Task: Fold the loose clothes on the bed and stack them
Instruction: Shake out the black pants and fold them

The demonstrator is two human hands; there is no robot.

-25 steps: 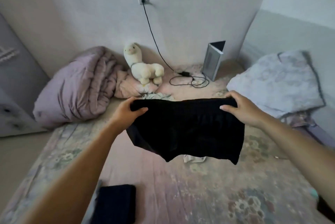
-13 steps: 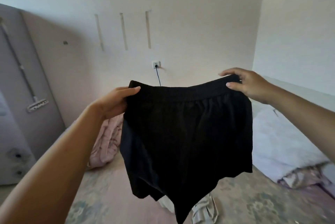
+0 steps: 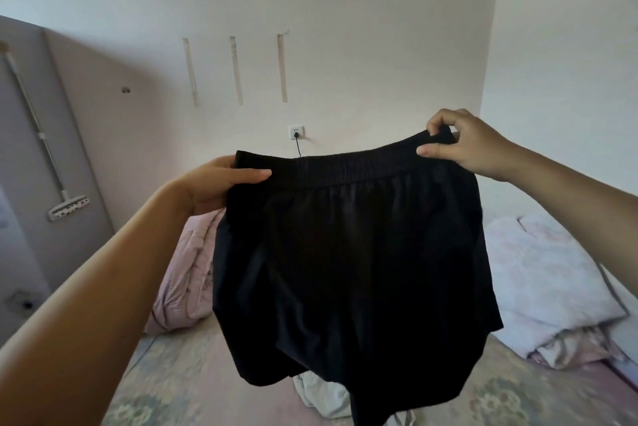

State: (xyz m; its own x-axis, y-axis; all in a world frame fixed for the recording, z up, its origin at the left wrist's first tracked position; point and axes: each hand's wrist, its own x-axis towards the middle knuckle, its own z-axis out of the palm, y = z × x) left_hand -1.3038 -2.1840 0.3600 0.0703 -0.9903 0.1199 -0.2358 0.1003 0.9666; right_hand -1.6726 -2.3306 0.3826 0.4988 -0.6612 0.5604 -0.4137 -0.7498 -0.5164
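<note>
Half a second ago I already had the black shorts [image 3: 348,263] up in front of me; since then the garment hangs much the same, though my right hand [image 3: 462,144] has shifted its hold from fingers laid over the waistband to a tighter pinch at its corner, and that end now sits a little higher than the other. A second ago the shorts were low over the bed [image 3: 179,387], with a plush toy and cable in sight. My left hand [image 3: 214,184] grips the left end of the elastic waistband, thumb stretched flat along the front and the other fingers hidden behind the cloth. My right hand pinches the right end, thumb in front and curled fingertips hooked over the top edge. The shorts hang spread between both hands, well above the mattress, legs dangling free. Behind them on the left lies a bunched pink quilt [image 3: 183,277]; on the right a pale pillow [image 3: 538,277]. A crumpled light garment [image 3: 321,398] peeks out on the bed under the hem. On the wall I see a socket [image 3: 296,132] with a plugged cord, and a mop [image 3: 51,153] leans at far left. The shorts block most of the bed's middle from my sight.
</note>
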